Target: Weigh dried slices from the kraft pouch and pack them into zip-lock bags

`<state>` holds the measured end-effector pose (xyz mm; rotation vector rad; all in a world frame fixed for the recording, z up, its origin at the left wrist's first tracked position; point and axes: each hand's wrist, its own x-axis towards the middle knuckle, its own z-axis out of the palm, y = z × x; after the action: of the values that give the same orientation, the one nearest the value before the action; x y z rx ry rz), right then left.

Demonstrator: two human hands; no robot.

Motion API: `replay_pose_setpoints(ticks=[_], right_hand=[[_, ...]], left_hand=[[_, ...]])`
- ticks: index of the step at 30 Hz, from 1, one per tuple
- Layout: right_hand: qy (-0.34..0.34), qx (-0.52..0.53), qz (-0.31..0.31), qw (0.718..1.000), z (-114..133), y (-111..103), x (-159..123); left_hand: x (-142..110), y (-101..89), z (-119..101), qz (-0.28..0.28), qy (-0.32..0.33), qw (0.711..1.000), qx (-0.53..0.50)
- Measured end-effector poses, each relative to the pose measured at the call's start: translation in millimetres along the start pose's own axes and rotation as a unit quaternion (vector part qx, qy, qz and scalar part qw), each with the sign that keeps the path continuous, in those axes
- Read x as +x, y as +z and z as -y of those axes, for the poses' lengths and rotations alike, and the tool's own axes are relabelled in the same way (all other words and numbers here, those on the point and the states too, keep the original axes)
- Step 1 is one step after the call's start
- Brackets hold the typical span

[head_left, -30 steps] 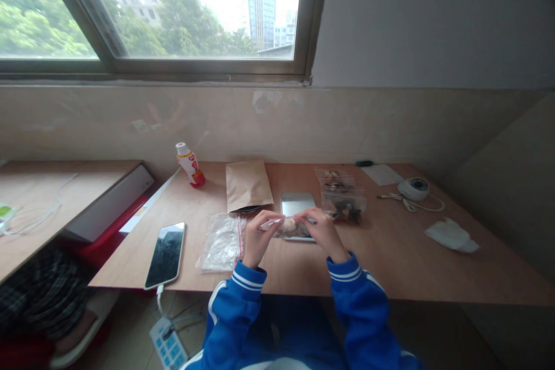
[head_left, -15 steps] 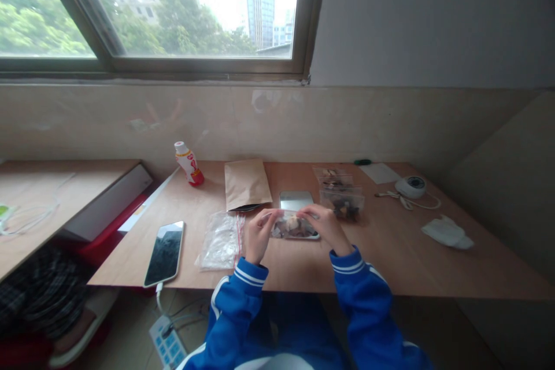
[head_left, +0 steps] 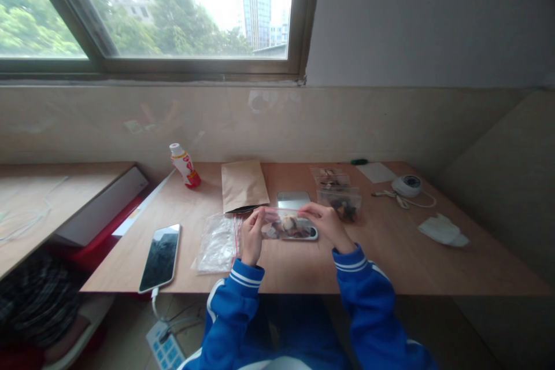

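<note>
Between my two hands is a clear zip bag (head_left: 288, 226) with brown and pale dried pieces inside. My left hand (head_left: 252, 234) pinches its upper left corner. The fingers of my right hand (head_left: 325, 222) are closed on the top edge at the right. Behind and partly under the bag lies a flat silver-topped device (head_left: 293, 200), most of it covered. To the left of my left hand rests a stack of clear plastic bags (head_left: 215, 245) with a red stripe. Two filled zip bags (head_left: 346, 205) lie beyond my right hand.
A brown paper pouch (head_left: 245, 186) and a red-and-white bottle (head_left: 185, 166) stand toward the back left. A phone (head_left: 160, 257) on a cable lies at the front left. On the right are a white round camera (head_left: 406, 186), a paper sheet (head_left: 376, 172) and a crumpled tissue (head_left: 443, 231).
My left hand has slid left along the bag's top edge, so more of the bag shows stretched between my hands. The view has shifted slightly.
</note>
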<state>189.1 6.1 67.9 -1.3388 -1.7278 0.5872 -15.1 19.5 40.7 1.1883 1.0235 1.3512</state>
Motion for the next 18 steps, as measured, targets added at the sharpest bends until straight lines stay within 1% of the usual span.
replay_pose_setpoints(ticks=[2, 3, 7, 9, 11, 13, 15, 16, 18], right_hand=[[0.028, 0.065, 0.020, 0.997, -0.7, -4.1, -2.6], [0.044, 0.087, 0.028, 0.995, -1.2, -6.3, -4.4], [0.102, 0.148, 0.057, 0.982, -7.8, -16.1, -13.3], [0.119, 0.163, 0.050, 0.978, -14.9, -25.2, -17.6], [0.129, 0.165, 0.018, 0.978, -24.5, -40.2, -20.8], [0.133, 0.147, -0.028, 0.980, -36.6, -60.8, -21.8], [0.133, 0.109, -0.061, 0.983, -52.0, -83.4, -19.7], [0.131, 0.085, -0.066, 0.985, -61.2, -93.8, -17.5], [0.128, 0.042, -0.065, 0.989, -83.1, -109.7, -11.9]], left_hand=[[0.5, 0.8, 3.4, 0.002, -0.015, 1.000, -0.019], [0.8, 1.4, 4.7, 0.013, -0.026, 0.999, -0.030], [2.7, 6.5, 5.5, 0.086, -0.068, 0.991, -0.080], [4.5, 8.9, 4.0, 0.100, -0.082, 0.987, -0.097], [7.3, 9.3, 2.9, 0.092, -0.075, 0.988, -0.100], [10.9, 6.6, 2.8, 0.084, -0.050, 0.992, -0.075], [15.0, 1.1, 3.9, 0.079, -0.025, 0.996, -0.017], [17.4, -2.7, 4.7, 0.068, -0.014, 0.997, 0.018], [22.9, -12.7, 6.9, 0.025, 0.017, 0.995, 0.093]])
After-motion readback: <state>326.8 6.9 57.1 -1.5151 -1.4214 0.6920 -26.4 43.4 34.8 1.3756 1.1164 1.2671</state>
